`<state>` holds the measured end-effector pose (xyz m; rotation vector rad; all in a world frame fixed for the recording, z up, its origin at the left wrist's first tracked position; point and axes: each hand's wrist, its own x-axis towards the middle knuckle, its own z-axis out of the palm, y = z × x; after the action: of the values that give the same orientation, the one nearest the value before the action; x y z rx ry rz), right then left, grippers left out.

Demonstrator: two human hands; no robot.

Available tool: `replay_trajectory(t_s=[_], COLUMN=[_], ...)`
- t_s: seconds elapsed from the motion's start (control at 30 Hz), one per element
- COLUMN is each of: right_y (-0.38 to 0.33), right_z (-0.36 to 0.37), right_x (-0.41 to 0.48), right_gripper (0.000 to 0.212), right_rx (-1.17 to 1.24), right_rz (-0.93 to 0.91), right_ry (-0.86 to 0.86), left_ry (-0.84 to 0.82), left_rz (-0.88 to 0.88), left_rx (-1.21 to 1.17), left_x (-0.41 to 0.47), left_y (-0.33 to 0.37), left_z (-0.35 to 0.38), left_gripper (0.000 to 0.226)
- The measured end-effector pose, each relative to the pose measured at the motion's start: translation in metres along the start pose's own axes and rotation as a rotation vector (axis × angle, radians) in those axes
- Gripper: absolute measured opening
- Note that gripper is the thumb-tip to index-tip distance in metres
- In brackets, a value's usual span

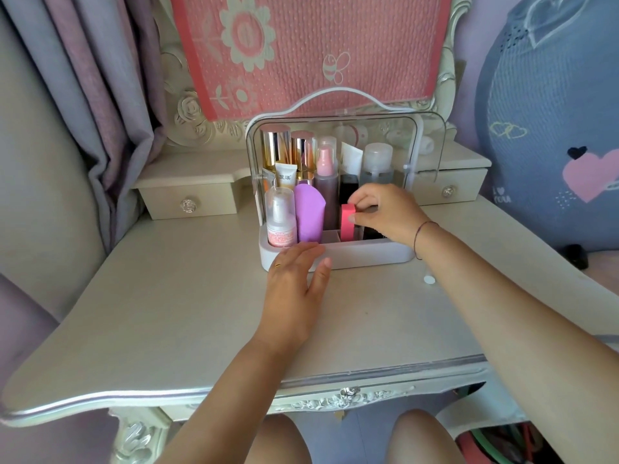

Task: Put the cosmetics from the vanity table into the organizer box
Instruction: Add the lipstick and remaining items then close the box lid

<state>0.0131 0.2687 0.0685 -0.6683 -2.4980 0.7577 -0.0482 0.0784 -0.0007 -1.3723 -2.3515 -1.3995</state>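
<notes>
Vanity table [167,296] carries organizer box [368,254], back rows packed with bottles [377,165], tubes [286,175]. Right hand [385,212] pinches pink compact [347,222] upright in box's front row. Left hand [294,283] flat against box's front wall. Small white disc [428,280] just outside box, maybe last item left.

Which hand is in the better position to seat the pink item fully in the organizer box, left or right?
Right. The right hand pinches the pink item, upright in a front compartment of the organizer box. The left hand lies open against the box's front wall, holding nothing.
</notes>
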Motion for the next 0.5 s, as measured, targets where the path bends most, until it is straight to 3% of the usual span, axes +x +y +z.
replay_trajectory(t_s=[0.27,0.4,0.5], right_y=[0.01,0.025,0.048], right_z=[-0.005,-0.027,-0.046], right_x=[0.0,-0.029,-0.065], right_gripper=[0.028,0.023,0.022], right_rx=[0.16,0.275,0.172], right_rz=[-0.034,-0.079,-0.043], right_ry=[-0.025,0.185,0.256], left_ry=[0.001,0.0,0.004], left_rz=[-0.003,-0.002,0.009], left_rx=[-0.013,-0.017,-0.009], left_x=[0.0,0.0,0.0], left_y=[0.001,0.001,0.001], left_z=[-0.001,-0.001,0.0], left_gripper=[0.03,0.031,0.031])
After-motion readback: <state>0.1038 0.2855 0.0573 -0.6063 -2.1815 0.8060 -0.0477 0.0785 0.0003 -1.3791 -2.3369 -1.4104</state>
